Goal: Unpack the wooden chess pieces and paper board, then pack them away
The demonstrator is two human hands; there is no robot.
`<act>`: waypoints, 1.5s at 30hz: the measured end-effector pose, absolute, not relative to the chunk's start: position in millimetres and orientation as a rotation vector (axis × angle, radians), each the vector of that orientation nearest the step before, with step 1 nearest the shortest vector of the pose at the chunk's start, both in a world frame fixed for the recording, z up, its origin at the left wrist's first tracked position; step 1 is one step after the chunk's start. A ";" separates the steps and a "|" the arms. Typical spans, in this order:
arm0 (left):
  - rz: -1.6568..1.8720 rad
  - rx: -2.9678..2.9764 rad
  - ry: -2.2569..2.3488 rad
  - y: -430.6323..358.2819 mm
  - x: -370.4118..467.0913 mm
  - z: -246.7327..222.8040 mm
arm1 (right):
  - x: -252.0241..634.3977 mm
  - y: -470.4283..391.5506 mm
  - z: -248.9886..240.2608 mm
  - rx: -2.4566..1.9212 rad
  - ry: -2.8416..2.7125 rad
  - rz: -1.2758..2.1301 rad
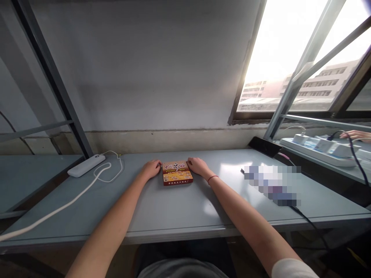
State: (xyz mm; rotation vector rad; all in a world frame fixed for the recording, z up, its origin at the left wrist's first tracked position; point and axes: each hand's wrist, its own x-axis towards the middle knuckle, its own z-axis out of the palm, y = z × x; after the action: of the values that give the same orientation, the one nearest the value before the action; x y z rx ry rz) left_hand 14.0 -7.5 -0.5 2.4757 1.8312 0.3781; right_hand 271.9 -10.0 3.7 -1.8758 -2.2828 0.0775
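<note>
A flat red-and-yellow Chinese chess box (177,173) lies on the grey desk, its printed lid facing up. Just off its left side rests my left hand (151,170), knuckles up, with the fingers curled in and nothing visible in them. On the other side, my right hand (198,166) lies against or right beside the box's upper right corner. Its fingers are also curled loosely, and their tips are partly hidden. A thin red bracelet (213,178) circles my right wrist.
A white power strip (86,165) with a cable sits at the left. To the right are a pixelated item (272,186) with a black cord and a dark phone-like device (264,147). Beyond the frame, another person's hand (356,135) is near a plugged-up power strip (319,151).
</note>
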 end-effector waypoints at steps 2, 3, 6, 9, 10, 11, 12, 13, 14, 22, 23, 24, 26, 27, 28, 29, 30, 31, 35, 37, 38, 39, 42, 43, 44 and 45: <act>0.364 2.486 1.828 -8.0 14.6 -0.8 | 272.1 -9.7 3.5 -1.872 -2.290 0.070; 0.356 2.490 1.830 -8.1 14.9 -1.0 | 272.3 -9.7 3.4 -1.871 -2.293 0.068; 0.325 2.496 1.844 -8.8 15.9 -1.6 | 272.4 -9.7 3.0 -1.871 -2.295 0.061; 0.296 2.499 1.864 -9.8 17.2 -1.6 | 272.1 -9.8 2.5 -1.868 -2.297 0.061; 0.288 2.501 1.868 -10.2 17.7 -1.5 | 271.9 -9.9 2.5 -1.869 -2.296 0.063; 0.279 2.503 1.871 -10.5 18.0 -1.2 | 271.8 -10.1 2.6 -1.870 -2.296 0.066; 0.270 2.505 1.872 -10.8 18.3 -0.8 | 271.7 -10.3 2.8 -1.872 -2.295 0.070; 0.263 2.507 1.872 -11.0 18.6 -0.4 | 271.6 -10.6 3.2 -1.874 -2.293 0.073; 0.257 2.508 1.872 -11.3 18.8 0.0 | 271.6 -10.9 3.7 -1.875 -2.291 0.077; 0.259 2.486 1.873 -16.6 21.8 6.2 | 270.5 -14.4 7.7 -1.877 -2.257 0.143; 0.267 2.480 1.872 -17.6 21.8 8.2 | 270.3 -14.4 7.8 -1.876 -2.248 0.157; 0.277 2.472 1.872 -18.6 21.8 10.7 | 270.2 -14.0 8.0 -1.874 -2.236 0.172; 0.297 2.444 1.879 -20.8 21.7 17.0 | 270.7 -12.4 9.0 -1.876 -2.202 0.211; 0.305 2.427 1.882 -22.2 22.0 20.5 | 271.4 -11.4 10.0 -1.879 -2.179 0.238; 0.308 2.407 1.882 -23.9 22.7 24.3 | 272.2 -10.3 11.4 -1.882 -2.157 0.274; 0.306 2.387 1.878 -25.8 23.9 27.9 | 273.1 -9.4 13.3 -1.881 -2.138 0.321; 0.302 2.368 1.873 -28.2 25.8 31.4 | 274.0 -8.9 15.4 -1.874 -2.123 0.380; 0.298 2.353 1.867 -30.8 28.2 34.5 | 274.7 -9.0 17.8 -1.860 -2.116 0.445; 0.297 2.341 1.870 -41.2 39.7 41.5 | 274.0 -14.1 27.7 -1.752 -2.086 0.695; 0.283 2.355 1.864 -44.4 43.2 42.0 | 271.5 -17.8 32.0 -1.688 -1.997 0.719; 0.278 2.363 1.860 -45.1 43.8 42.0 | 269.9 -19.5 33.9 -1.652 -1.940 0.704; 0.278 2.369 1.847 -45.2 43.5 41.9 | 268.2 -21.1 35.6 -1.610 -1.888 0.679; 0.326 2.387 1.764 -43.4 39.2 42.6 | 261.8 -26.1 40.0 -1.417 -1.820 0.644; 0.351 2.385 1.734 -42.6 37.5 43.5 | 259.2 -28.3 41.3 -1.339 -1.824 0.649; 0.368 2.371 1.710 -42.0 36.0 44.7 | 256.4 -31.0 42.6 -1.269 -1.834 0.654; 0.379 2.347 1.691 -41.8 35.0 46.4 | 253.5 -34.1 44.0 -1.212 -1.846 0.657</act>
State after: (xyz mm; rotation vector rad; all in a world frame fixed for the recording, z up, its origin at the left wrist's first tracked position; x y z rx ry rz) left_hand 35.0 -41.8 46.4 2.3470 1.6910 0.3790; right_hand 253.5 -34.1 44.0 -1.2122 -1.8461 0.6569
